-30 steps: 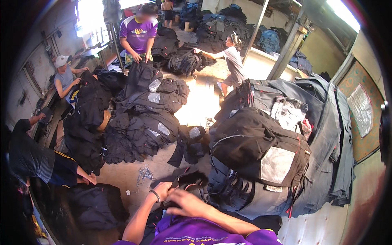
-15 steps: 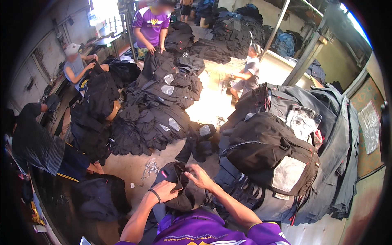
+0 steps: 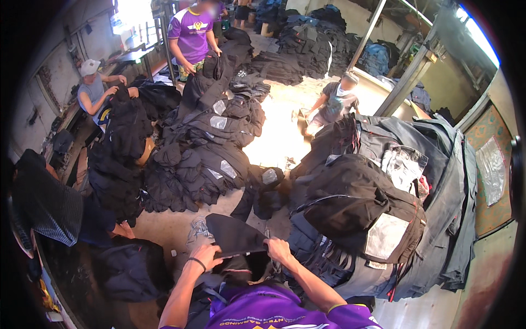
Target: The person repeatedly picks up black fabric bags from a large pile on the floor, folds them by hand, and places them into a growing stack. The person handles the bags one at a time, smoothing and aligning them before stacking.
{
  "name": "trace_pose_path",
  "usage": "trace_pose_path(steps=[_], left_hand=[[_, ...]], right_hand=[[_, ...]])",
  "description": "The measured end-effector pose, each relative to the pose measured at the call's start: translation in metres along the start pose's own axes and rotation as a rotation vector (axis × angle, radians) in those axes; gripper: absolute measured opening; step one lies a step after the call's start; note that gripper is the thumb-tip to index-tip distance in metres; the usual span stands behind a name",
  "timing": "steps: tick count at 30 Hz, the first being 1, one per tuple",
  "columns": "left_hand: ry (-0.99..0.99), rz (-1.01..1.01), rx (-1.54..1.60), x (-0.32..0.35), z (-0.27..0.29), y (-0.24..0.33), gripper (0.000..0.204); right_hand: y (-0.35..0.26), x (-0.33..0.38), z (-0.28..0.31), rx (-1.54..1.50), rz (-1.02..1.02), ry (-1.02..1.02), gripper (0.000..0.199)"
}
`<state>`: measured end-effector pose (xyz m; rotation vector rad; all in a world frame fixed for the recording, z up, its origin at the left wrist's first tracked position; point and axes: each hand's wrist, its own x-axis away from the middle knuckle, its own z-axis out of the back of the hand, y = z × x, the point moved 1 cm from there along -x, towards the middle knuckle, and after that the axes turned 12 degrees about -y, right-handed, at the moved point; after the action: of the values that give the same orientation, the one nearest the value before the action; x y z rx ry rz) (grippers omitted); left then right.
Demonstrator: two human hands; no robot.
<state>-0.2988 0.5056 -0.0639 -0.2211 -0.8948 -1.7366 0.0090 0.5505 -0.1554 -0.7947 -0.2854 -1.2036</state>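
A dark garment is stretched between my hands in front of my body, its upper part spread flat and its edge pulled taut. My left hand, with a dark band on the wrist, grips the left end of that edge. Closed on the right end is my right hand. Below the edge, more dark cloth hangs toward my lap, partly in shadow. Whether the garment is trousers or a jacket I cannot tell.
A big heap of dark garments rises close on my right, with a clear plastic packet on it. Another garment pile lies ahead. Pale strips lie on the floor. Several people work around, one in a purple shirt.
The garment went from bunched to spread out. My hands moved apart, the left one outward and down. At right, the seated person turned; the person at far left leaned lower.
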Motion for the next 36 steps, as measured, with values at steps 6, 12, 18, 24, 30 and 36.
trace_pose_path(steps=[6, 12, 18, 24, 30, 36], left_hand=[[0.129, 0.598, -0.049, 0.023, -0.136, -0.106, 0.039], [0.085, 0.719, 1.206, -0.023, -0.202, -0.161, 0.039], [0.428, 0.022, 0.439, -0.05, 0.053, -0.131, 0.03], [1.271, 0.071, -0.167, -0.041, 0.113, -0.079, 0.035], [-0.754, 0.479, -0.111, -0.044, -0.106, -0.145, 0.039], [-0.42, 0.553, 0.081, -0.027, -0.11, -0.202, 0.04]], right_hand=[[0.022, 0.038, -0.025, -0.136, -0.027, -0.007, 0.039], [0.044, -0.01, -0.027, -0.066, -0.151, 0.012, 0.033], [0.017, -0.038, 0.196, -0.069, -0.083, 0.198, 0.026], [-0.041, -0.014, 0.229, -0.061, 0.443, 1.2, 0.051], [0.05, -0.029, -0.045, -0.134, -0.482, -0.61, 0.028], [0.018, -0.028, -0.042, -0.021, -0.198, -0.415, 0.022]])
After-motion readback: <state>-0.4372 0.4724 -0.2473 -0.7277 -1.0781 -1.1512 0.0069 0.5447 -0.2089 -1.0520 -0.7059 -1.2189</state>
